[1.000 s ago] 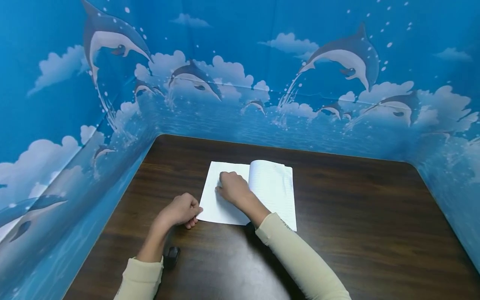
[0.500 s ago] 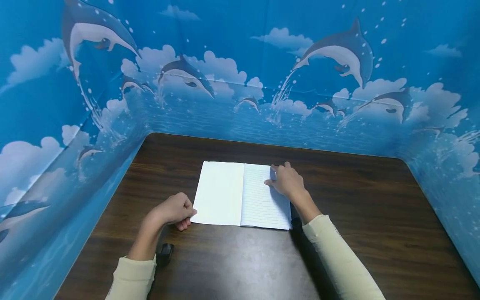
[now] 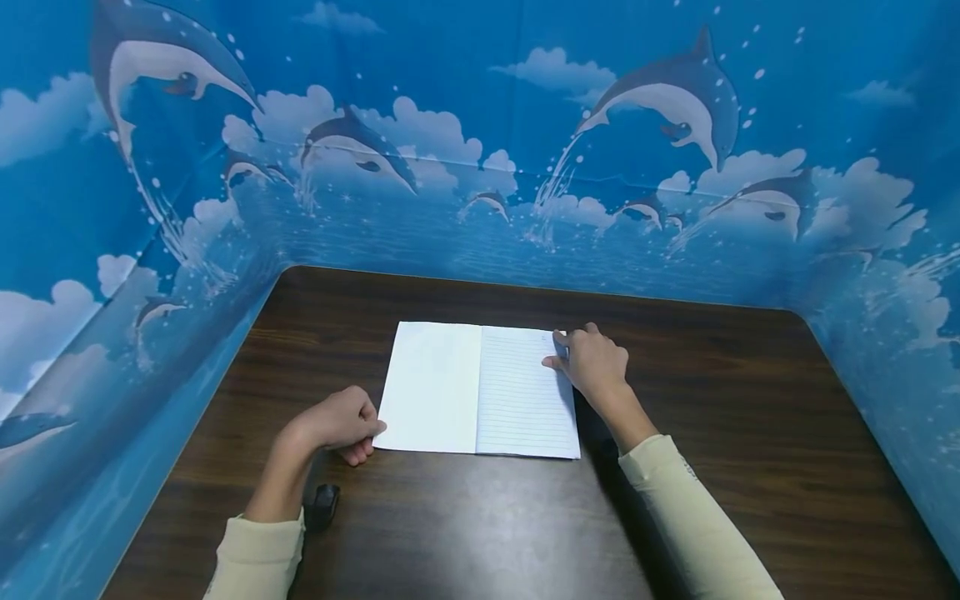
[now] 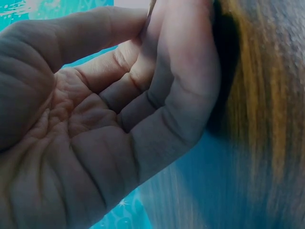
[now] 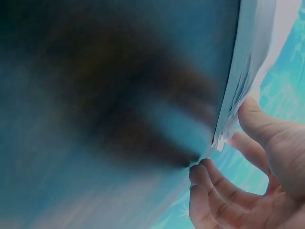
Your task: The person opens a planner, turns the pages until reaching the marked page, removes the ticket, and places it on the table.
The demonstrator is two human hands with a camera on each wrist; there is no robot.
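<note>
An open notebook (image 3: 438, 387) lies flat on the dark wooden table, with a blank left side and a lined right page (image 3: 525, 400). My left hand (image 3: 337, 423) pinches the notebook's near left corner between thumb and index finger; its other fingers curl beneath, as the left wrist view shows. At the far right corner of the lined page, my right hand (image 3: 598, 365) touches the paper with thumb and index fingertips set apart. In the right wrist view the thumb (image 5: 255, 119) rests against the stacked page edges (image 5: 238, 90), and the other fingers bend loosely near the table.
The wooden table (image 3: 720, 433) extends around the notebook, widest to the right. A blue cloth backdrop (image 3: 450, 225) printed with dolphins and clouds borders its far and left sides. A small black object (image 3: 324, 507) shows beside the left wrist.
My right hand has moved from the left side to the far right corner. The pages that curled up at the right now lie flat. My left hand keeps hold of the corner.
</note>
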